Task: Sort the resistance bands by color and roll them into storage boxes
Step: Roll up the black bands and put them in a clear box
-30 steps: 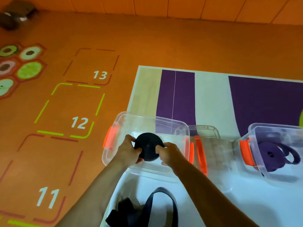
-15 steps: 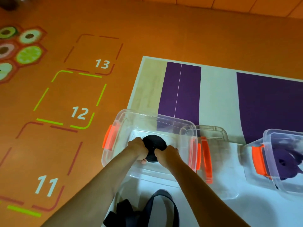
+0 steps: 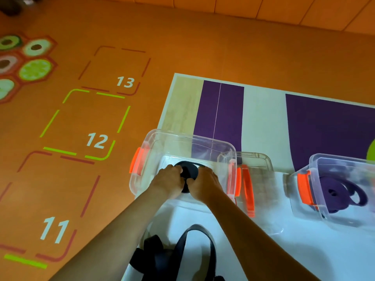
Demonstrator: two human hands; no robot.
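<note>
Your left hand point(image 3: 168, 180) and right hand point(image 3: 204, 184) each grip the rolled black band point(image 3: 188, 169) low inside the clear box point(image 3: 183, 137), likely so the coil cannot spring open. Near you, loose black bands point(image 3: 151, 258) lie on the mat point(image 3: 263, 118); the purple band point(image 3: 341, 192) sits in a second box point(image 3: 334, 158), well apart.

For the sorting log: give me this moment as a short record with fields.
left hand: grips the rolled black band
right hand: grips the same roll
roll position: low inside the left clear box; contact with its floor cannot be told
right clear box: holds a purple band
loose black bands: on the mat, near edge, not yet rolled
</note>
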